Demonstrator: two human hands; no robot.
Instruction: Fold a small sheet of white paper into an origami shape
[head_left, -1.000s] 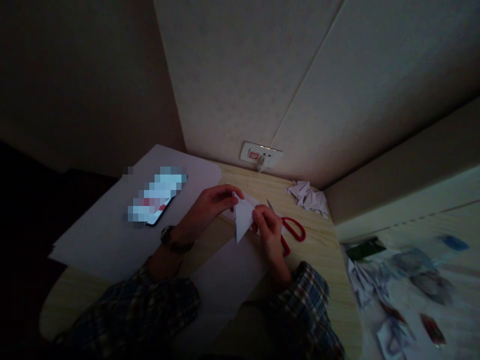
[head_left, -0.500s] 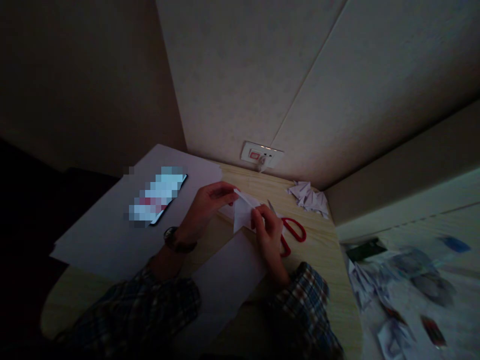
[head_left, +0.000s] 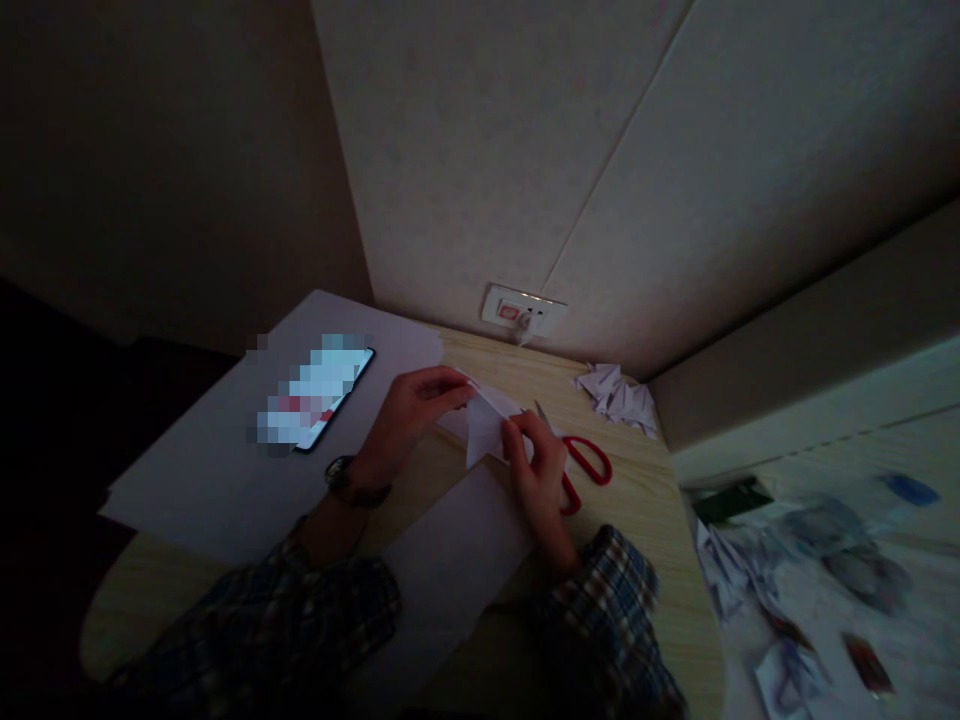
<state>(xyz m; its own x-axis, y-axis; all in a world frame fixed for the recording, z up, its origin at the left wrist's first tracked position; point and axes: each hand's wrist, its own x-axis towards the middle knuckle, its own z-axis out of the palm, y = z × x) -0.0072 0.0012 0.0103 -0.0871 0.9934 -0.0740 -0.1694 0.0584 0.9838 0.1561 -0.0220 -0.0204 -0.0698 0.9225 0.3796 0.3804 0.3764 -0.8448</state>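
Observation:
Between my two hands is a small folded piece of white paper (head_left: pixel 486 428), held a little above the table. My left hand (head_left: pixel 420 408) pinches its upper left corner between thumb and fingers. The right edge is gripped by my right hand (head_left: pixel 536 455), thumb and index finger pressed together on it. Just beyond my right hand lie red-handled scissors (head_left: pixel 589 460), their blades partly hidden behind the hand and paper. Below the hands a white paper sheet (head_left: pixel 457 560) lies on the table, partly covered by my left sleeve.
A phone (head_left: pixel 322 395) with a lit, blurred screen rests on a stack of white paper (head_left: pixel 217 480) at the left. Folded paper pieces (head_left: pixel 619 395) lie at the table's (head_left: pixel 637 500) back right. A wall socket (head_left: pixel 523 310) holds a plug. Right of the table are more folded papers (head_left: pixel 724 570).
My left fingers have shifted slightly along the paper's upper corner, and the paper has tilted a little. The right hand keeps almost the same place.

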